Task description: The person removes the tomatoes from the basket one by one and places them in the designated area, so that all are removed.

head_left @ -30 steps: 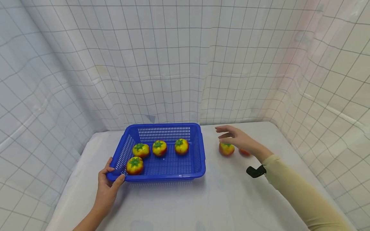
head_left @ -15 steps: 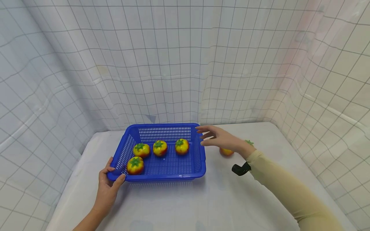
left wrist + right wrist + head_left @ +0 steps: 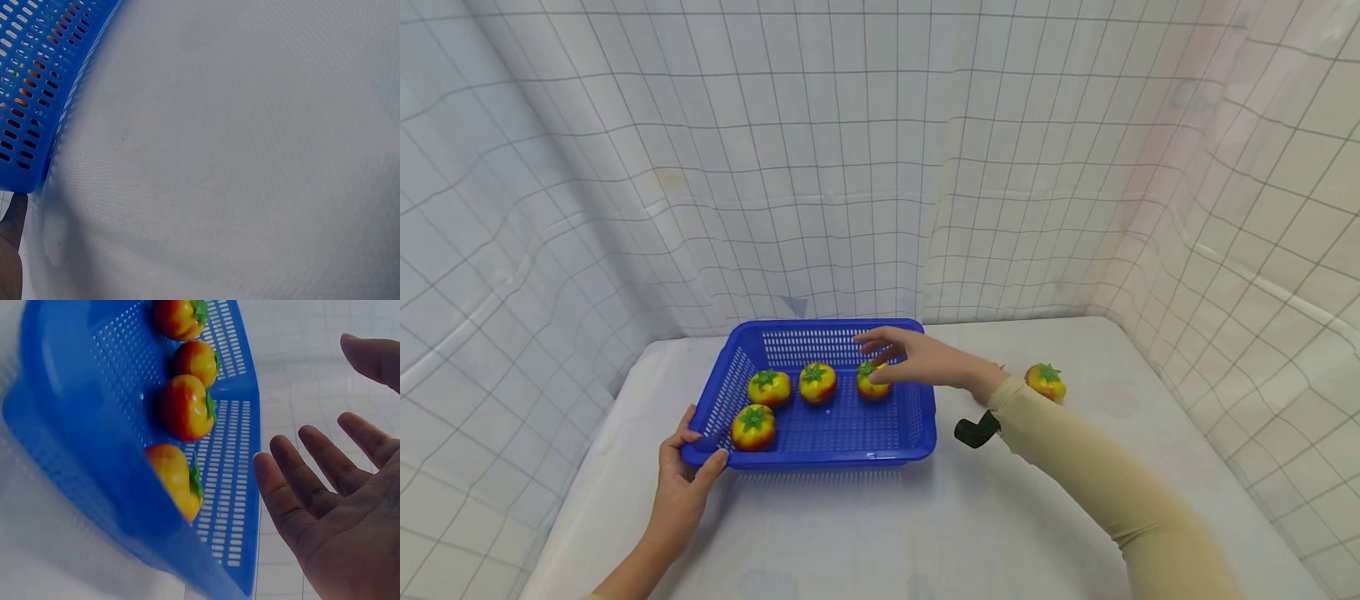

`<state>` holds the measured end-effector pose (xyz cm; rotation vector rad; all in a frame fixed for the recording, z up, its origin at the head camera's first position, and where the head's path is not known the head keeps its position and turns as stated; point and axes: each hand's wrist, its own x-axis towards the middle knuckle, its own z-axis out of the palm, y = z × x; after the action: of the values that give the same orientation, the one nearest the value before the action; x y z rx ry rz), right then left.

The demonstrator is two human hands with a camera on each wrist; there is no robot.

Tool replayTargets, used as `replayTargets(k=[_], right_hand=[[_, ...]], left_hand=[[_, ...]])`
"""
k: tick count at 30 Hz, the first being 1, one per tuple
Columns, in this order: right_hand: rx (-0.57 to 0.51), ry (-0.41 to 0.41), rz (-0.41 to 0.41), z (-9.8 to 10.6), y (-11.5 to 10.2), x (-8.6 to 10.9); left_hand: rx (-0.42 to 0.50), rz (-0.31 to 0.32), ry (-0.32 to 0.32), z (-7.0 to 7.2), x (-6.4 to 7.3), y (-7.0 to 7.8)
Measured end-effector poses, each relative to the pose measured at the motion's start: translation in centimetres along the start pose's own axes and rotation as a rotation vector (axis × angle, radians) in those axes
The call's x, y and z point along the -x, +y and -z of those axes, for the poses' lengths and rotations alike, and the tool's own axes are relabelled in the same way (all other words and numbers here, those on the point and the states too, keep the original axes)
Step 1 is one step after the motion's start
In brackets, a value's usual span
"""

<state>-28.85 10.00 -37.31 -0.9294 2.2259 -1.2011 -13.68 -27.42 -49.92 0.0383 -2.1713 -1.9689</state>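
No text, label, brand, number or sign is showing legibly in any view. The blue basket (image 3: pixel 812 459) near the far edge of the table (image 3: pixel 842 533) and the yellow-red fruits (image 3: pixel 752 430) inside it are bearing nothing readable, and the gridded cloth (image 3: pixel 812 175) behind is displaying lines without lettering.

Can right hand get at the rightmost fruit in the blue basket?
Probably yes: the right hand is empty, the blue basket is open-topped, and nothing visible blocks the rightmost fruit from above, though depth is hard to tell.
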Motion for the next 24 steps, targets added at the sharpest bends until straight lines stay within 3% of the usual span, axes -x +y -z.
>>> replayTargets(k=[11,19,24], right_hand=[[0.016,-0.050,-0.007,-2.7,-0.7,-3.3],[0.064,-0.152,-0.012,-4.2,-1.4,-5.3],[-0.034,-0.251,-0.059,-5.0,-1.7,-6.4]], left_hand=[[-0.018,0.005,0.005,0.0,0.1,0.0],[-0.015,0.006,0.004,0.0,-0.1,0.0],[-0.003,0.001,0.000,0.0,-0.1,-0.1]])
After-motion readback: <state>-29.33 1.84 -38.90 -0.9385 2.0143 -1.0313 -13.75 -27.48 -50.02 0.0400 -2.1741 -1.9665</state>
